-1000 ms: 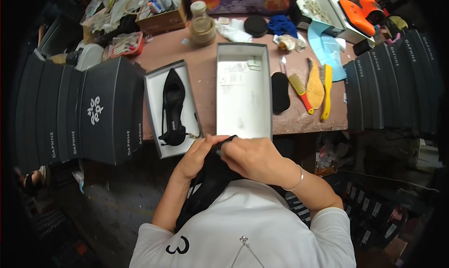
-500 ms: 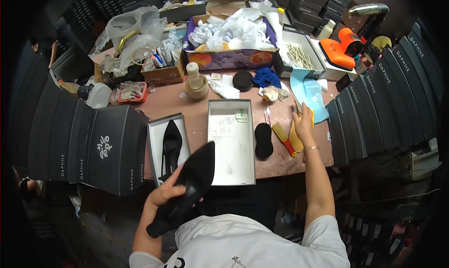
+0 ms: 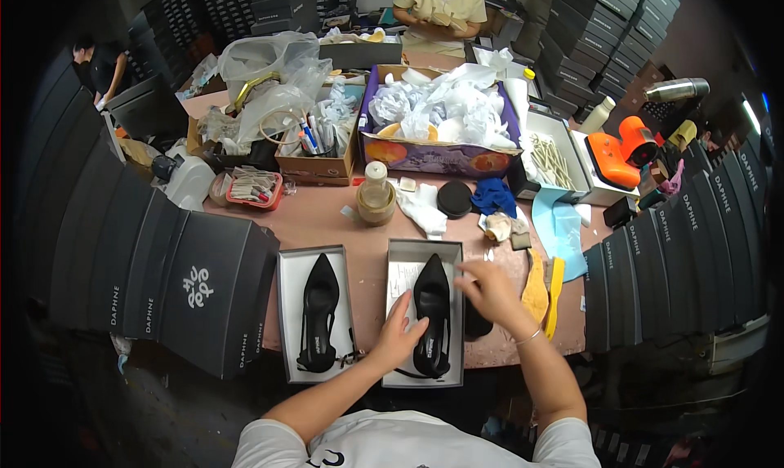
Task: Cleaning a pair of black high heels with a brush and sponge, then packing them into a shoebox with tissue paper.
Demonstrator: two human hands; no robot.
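A black pointed slingback shoe [image 3: 432,303] lies toe-away in the right-hand open white-lined box [image 3: 456,358]. My left hand [image 3: 398,337] is at the shoe's left side, fingers stretched out and thumb apart, nearly touching it. Over the box's right edge hovers my right hand [image 3: 492,292], its thumb and forefinger spread and nothing visible between them. The matching black shoe [image 3: 321,313] rests in a second open box [image 3: 290,358] to the left. Partly hidden by my right hand is a black pad [image 3: 478,321]; yellow, flat tools [image 3: 535,287] lie farther right.
Dark shoeboxes [image 3: 220,296] are ranged at left, others [image 3: 645,280] at right. Beyond the shoes stand a glue-like bottle [image 3: 376,192], a purple carton [image 3: 441,153] of crumpled paper, a box of sticks [image 3: 551,162] and an orange device [image 3: 614,159]. Another person [image 3: 441,15] sits across the table.
The shoe that my left hand held is now in the right box, and that hand has let go. My right hand has come from the tools to the box. The view has tilted up.
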